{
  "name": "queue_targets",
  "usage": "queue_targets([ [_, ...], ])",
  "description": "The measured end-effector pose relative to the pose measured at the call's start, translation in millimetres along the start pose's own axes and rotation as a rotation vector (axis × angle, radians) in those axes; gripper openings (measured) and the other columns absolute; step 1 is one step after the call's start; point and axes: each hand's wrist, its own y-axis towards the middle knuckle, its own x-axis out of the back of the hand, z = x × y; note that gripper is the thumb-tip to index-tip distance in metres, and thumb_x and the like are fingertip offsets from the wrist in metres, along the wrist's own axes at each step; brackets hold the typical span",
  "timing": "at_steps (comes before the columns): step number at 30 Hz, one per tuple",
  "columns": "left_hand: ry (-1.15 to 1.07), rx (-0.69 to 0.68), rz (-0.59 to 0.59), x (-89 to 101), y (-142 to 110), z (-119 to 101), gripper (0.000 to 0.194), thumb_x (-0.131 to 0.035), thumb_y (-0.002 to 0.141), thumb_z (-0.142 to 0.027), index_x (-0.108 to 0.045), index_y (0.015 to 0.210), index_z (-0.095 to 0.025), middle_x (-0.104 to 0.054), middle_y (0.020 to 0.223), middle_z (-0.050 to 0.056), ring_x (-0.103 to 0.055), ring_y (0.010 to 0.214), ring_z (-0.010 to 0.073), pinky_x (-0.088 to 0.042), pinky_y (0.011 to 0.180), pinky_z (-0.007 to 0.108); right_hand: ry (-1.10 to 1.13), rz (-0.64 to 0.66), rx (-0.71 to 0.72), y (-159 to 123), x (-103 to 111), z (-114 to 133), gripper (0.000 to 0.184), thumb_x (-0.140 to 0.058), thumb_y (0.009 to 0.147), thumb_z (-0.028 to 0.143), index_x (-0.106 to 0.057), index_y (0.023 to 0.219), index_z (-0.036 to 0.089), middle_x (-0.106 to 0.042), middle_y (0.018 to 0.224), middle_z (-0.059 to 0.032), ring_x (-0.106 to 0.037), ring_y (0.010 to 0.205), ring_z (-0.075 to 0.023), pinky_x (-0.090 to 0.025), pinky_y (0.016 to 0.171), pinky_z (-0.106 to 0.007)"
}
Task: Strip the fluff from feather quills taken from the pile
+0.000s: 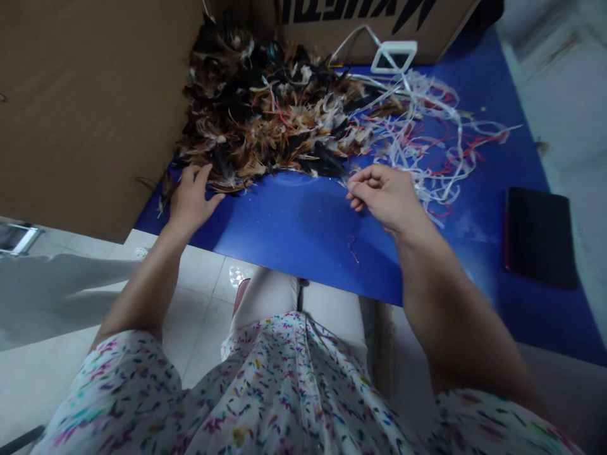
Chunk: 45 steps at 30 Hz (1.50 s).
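Observation:
A big heap of brown, black and white feathers (275,114) lies at the back of a blue table (303,234). My left hand (192,197) rests at the heap's near left edge, fingers spread and touching the feathers. My right hand (382,193) hovers just right of the heap, fingers curled into a pinch; what it pinches is too small to make out. A tangle of white and red strips (427,139) spreads behind and to the right of that hand.
A cardboard sheet (90,107) stands at the left and a printed cardboard box (370,22) at the back. A white plastic frame (393,57) sits by the box. A dark flat case (538,237) lies on the table's right side. Tiled floor shows below.

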Motion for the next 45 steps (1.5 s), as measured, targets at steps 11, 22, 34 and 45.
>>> queue_targets([
  [11, -0.047, -0.242, 0.025, -28.2, 48, -21, 0.021, -0.052, 0.093, -0.023, -0.071, 0.101, -0.019, -0.071, 0.105, 0.013, -0.067, 0.106, 0.028, -0.053, 0.096, 0.041, -0.066, -0.01, 0.017, 0, -2, 2, 0.027, -0.061, 0.081, -0.006, -0.061, 0.07, 0.019, -0.06, 0.055, 0.0031, -0.055, 0.044, -0.0086, -0.043, 0.044, -0.021],
  [22, -0.273, -0.526, -0.109, -30.5, 65, -103, 0.016, -0.052, 0.093, -0.019, -0.067, 0.098, -0.02, -0.069, 0.104, 0.008, -0.066, 0.103, 0.0219, -0.052, 0.092, 0.035, -0.14, 0.029, 0.091, 5, 2, -8, 0.019, -0.061, 0.081, -0.003, -0.063, 0.077, 0.016, -0.061, 0.059, 0.0044, -0.057, 0.048, -0.0073, -0.045, 0.048, -0.019],
  [34, -0.508, -0.67, 0.12, -36.1, 64, -183, 0.018, -0.053, 0.091, -0.018, -0.069, 0.098, -0.021, -0.07, 0.102, 0.006, -0.066, 0.102, 0.0228, -0.051, 0.093, 0.038, -0.284, -0.036, 0.296, 5, 6, -17, 0.043, -0.072, 0.075, 0.012, -0.065, 0.116, 0.022, -0.062, 0.082, 0.0035, -0.057, 0.064, -0.011, -0.049, 0.069, -0.027],
  [45, -0.74, -0.369, 0.102, -48.7, 64, -176, 0.012, -0.062, 0.089, -0.024, -0.071, 0.096, -0.018, -0.072, 0.087, 0.002, -0.065, 0.082, 0.0158, -0.05, 0.08, 0.027, -0.399, -0.134, 0.325, 13, 17, -19, 0.005, -0.073, 0.08, 0.015, -0.073, 0.078, 0.02, -0.063, 0.079, -0.0018, -0.057, 0.073, -0.0151, -0.051, 0.076, -0.032],
])
